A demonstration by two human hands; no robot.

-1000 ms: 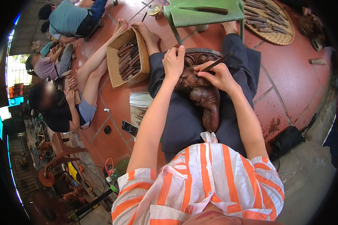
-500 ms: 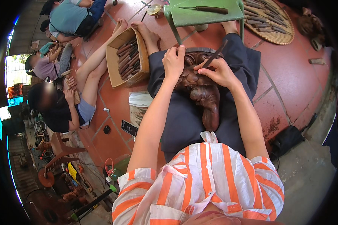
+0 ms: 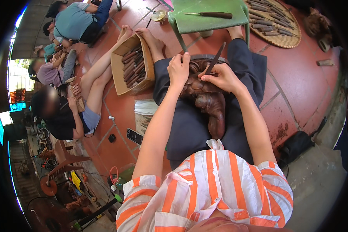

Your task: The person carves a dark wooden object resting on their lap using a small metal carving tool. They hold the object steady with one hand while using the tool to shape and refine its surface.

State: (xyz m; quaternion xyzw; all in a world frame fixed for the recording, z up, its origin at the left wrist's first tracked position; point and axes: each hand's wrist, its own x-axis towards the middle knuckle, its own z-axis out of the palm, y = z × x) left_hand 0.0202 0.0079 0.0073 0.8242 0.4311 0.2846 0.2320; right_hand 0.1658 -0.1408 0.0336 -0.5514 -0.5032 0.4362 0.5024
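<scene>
A dark brown wood carving (image 3: 210,104) with rounded, sculpted forms lies in my lap between my thighs. My right hand (image 3: 223,78) is closed around a slim dark carving tool (image 3: 216,57) in a pinch over the carving's upper part. The tool's upper end points away from me and a little right; its working tip is hidden by the fingers or too small to make out. At the carving's far left edge, my left hand (image 3: 178,70) is bent with its fingers gripping the rim.
Left of my knee stands a cardboard box (image 3: 118,81) of wooden-handled tools. A green stool (image 3: 208,25) with a knife (image 3: 216,15) on it stands ahead. Far right is a woven tray (image 3: 294,40) of tools. A phone (image 3: 134,136) lies on the left; people sit beyond.
The carving tool has swung more upright, its upper end shifting left and away from me. My right hand has turned slightly with it, while my left hand stays on the carving's edge.
</scene>
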